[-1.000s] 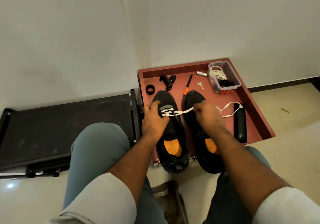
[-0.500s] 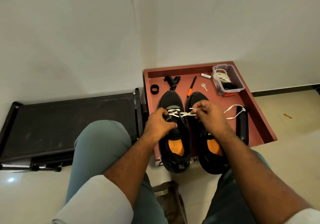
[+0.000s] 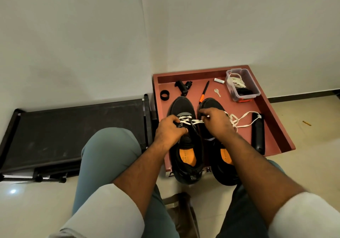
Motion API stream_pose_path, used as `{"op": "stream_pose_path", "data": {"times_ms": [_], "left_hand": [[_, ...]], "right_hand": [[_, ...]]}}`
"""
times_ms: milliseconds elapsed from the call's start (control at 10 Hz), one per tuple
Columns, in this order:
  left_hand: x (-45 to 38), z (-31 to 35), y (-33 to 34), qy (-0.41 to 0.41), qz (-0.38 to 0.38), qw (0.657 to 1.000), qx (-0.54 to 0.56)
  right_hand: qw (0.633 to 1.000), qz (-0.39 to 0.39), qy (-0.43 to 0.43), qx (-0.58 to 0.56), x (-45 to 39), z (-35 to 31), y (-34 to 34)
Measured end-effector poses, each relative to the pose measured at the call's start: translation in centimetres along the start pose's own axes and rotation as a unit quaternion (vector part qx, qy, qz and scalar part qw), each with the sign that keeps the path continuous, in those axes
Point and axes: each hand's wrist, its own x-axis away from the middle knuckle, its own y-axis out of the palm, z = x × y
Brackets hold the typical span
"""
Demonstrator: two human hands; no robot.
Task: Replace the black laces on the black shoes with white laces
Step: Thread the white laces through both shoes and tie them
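Two black shoes with orange insoles stand side by side on a reddish tray (image 3: 276,120). The left shoe (image 3: 184,107) carries a white lace (image 3: 186,120) crossed through its front eyelets. My left hand (image 3: 170,130) grips that shoe's left side at the eyelets. My right hand (image 3: 216,121) pinches the white lace's end just right of the crossings, above the right shoe (image 3: 211,103). The lace's loose tail (image 3: 244,118) trails right over the tray. The right shoe's eyelets are hidden by my right hand.
A clear plastic box (image 3: 242,84) with white and black laces sits at the tray's back right. A key (image 3: 217,92), an orange-black tool (image 3: 203,95), a black ring (image 3: 164,95), a black clamp (image 3: 182,86) and a long black object (image 3: 258,133) lie on the tray. A black platform (image 3: 73,132) lies left.
My right hand has moved in from the right toward the left shoe, slackening the lace it was pulling taut. The tail now lies looser on the tray. My left hand stayed on the shoe.
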Motion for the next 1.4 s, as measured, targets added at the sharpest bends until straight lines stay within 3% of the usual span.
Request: {"op": "stream_pose_path", "data": {"times_ms": [100, 200, 300, 400, 500, 600, 700, 800, 900, 1000, 1100, 1200, 1300, 1400], "left_hand": [[-0.1, 0.0, 0.2, 0.009, 0.012, 1.0, 0.009], [-0.3, 0.0, 0.2, 0.003, 0.02, 1.0, 0.021], [-0.7, -0.1, 0.3, -0.007, 0.039, 0.998, 0.041], [-0.7, 0.9, -0.5, -0.037, 0.022, 0.988, 0.148], [0.9, 3.1, -1.4, -0.068, -0.135, 0.931, 0.331], [1.9, 3.9, -1.5, -0.055, -0.253, 0.861, 0.437], [2.8, 4.3, -1.8, -0.027, -0.333, 0.841, 0.426], [3.5, 3.6, -3.2, 0.004, -0.328, 0.881, 0.341], [3.4, 2.0, -5.0, -0.019, -0.223, 0.94, 0.258], [2.9, 1.4, -6.0, -0.02, -0.156, 0.969, 0.19], [2.8, 2.1, -5.5, -0.012, -0.217, 0.966, 0.139], [2.8, 2.9, -4.7, -0.017, -0.27, 0.955, 0.124], [2.2, 2.9, -5.3, -0.022, -0.237, 0.961, 0.143], [1.5, 2.6, -6.3, -0.02, -0.218, 0.965, 0.146]], "right_hand": [[0.989, -0.124, -0.003, 0.075, -1.4, -0.3, 0.3], [0.984, -0.149, 0.007, 0.098, -2.3, -0.4, -0.2], [0.979, -0.116, -0.009, 0.167, -2.4, -0.7, -1.6], [0.991, -0.113, -0.007, -0.069, -0.7, -2.5, -4.4], [0.91, -0.144, -0.026, -0.389, 2.0, -5.4, -7.7], [0.841, -0.133, -0.055, -0.522, 3.1, -7.0, -9.0], [0.825, -0.071, -0.04, -0.559, 2.8, -7.2, -8.8], [0.811, 0.026, 0.011, -0.584, 1.8, -6.2, -8.7], [0.827, 0.153, 0.085, -0.534, -0.1, -1.9, -8.8], [0.99, 0.073, 0.093, 0.075, -0.3, 1.4, -8.6], [0.989, -0.058, -0.041, 0.131, 2.0, -1.0, -6.0], [0.98, -0.085, -0.148, 0.099, 3.2, -3.5, -2.4], [0.991, -0.046, -0.088, 0.094, 2.1, -1.9, -2.0], [0.987, -0.086, -0.057, -0.121, 1.6, -0.8, -3.0]]}}
